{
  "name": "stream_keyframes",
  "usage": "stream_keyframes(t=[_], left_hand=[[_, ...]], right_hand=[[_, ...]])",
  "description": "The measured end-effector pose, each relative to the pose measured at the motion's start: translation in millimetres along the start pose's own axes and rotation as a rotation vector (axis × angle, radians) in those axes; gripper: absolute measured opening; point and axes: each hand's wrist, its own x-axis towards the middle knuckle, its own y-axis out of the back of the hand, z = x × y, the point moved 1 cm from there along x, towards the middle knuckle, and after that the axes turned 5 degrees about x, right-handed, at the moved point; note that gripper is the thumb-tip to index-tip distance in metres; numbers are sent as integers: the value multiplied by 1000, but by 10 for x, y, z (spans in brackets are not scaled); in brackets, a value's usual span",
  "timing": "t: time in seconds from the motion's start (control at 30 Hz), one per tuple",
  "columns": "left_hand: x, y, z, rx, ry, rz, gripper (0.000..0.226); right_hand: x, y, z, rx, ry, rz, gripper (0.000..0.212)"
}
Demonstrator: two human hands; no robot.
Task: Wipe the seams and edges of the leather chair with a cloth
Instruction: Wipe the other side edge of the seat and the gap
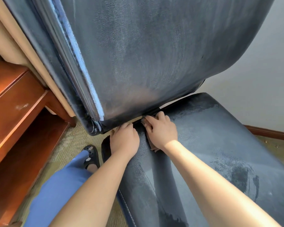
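Note:
A dusty dark blue leather chair fills the head view, its backrest [154,54] rising above the seat [220,145]. My right hand [161,130] presses a small brownish cloth [153,147] onto the seat at the gap under the backrest, fingers reaching into the seam. Most of the cloth is hidden under the palm. My left hand [124,140] rests on the seat's rear left corner, fingertips curled over the edge at the same gap. The backrest's left edge seam [88,82] shows pale blue piping.
A reddish wooden cabinet [20,115] stands at the left, close to the chair. Beige curtain fabric [23,51] hangs behind it. My leg in blue trousers [56,190] and black shoe [91,156] stand on greenish carpet [69,145]. A white wall [252,87] with baseboard lies right.

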Motion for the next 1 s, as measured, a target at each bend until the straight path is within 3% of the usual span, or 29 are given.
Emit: stream_keyframes(t=[0.17, 0.4, 0.63, 0.73, 0.87, 1.0], left_hand=[[24, 36, 24, -68, -27, -1, 41], [88, 39, 13, -126, 38, 6, 42], [24, 116, -109, -118, -54, -23, 40], [-15, 164, -189, -134, -40, -33, 39], [-77, 253, -232, -170, 76, -25, 44], [-176, 340, -364, -155, 109, 15, 43]], right_hand=[[231, 60, 216, 30, -269, 30, 32], [-118, -7, 80, 67, 50, -20, 28], [227, 30, 73, 85, -343, 56, 29], [146, 34, -91, 120, -303, -2, 28], [-60, -44, -327, 98, -49, -76, 27], [139, 71, -21, 93, -266, -29, 30]])
